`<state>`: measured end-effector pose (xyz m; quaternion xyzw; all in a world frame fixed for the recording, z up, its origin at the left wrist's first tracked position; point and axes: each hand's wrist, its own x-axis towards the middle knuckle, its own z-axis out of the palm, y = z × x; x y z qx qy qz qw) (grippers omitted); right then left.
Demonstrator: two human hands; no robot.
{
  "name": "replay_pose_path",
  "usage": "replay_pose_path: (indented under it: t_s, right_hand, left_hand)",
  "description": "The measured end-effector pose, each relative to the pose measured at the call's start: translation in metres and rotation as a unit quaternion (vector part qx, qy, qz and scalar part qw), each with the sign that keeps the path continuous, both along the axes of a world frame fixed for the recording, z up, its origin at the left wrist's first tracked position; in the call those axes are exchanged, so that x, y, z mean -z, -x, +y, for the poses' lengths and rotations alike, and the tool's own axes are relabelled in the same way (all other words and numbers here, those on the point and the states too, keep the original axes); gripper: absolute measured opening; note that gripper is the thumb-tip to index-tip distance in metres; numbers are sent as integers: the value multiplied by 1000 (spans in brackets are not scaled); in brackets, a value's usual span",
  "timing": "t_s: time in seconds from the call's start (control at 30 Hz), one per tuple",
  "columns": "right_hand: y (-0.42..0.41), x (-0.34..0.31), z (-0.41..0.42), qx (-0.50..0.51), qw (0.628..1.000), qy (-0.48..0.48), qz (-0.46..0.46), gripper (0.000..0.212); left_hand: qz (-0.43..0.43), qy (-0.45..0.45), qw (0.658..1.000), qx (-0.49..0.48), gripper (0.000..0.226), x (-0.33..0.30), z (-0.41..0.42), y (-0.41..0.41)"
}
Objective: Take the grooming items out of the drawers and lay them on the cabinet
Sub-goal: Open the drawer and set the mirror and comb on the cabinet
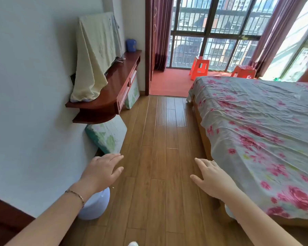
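With your left hand [103, 170] and right hand [212, 174] both held out empty, fingers straight and well apart, walk ahead to the glossy red-brown wooden cabinet [117, 80] beyond your left hand, whose closed drawers [127, 87] hide any grooming items.

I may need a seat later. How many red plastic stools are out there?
2: one red stool by the middle window panes, another further right behind the bed's far corner. Others may be hidden.
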<state>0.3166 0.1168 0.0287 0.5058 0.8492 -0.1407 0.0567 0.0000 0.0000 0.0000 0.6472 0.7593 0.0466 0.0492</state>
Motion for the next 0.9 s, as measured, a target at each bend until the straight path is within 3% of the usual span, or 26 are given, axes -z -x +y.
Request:
replay_pose_path:
  t_s: [0.1,0.23,0.5,0.9]
  right_hand:
    - [12,16,28,-8,1000,4,1,65]
    - [43,27,78,-6,1000,14,-5,64]
    - [120,9,195,7,1000,3,11,61]
    - [156,5,341,44,999,-13,14,61]
  left_hand:
    - [-3,0,1000,-2,83,15,28,9]
    - [12,-2,1000,-5,67,25,85,34]
    - [12,-9,1000,3,54,4,212,100]
    - [2,-10,1000,19,52,10,372,150]
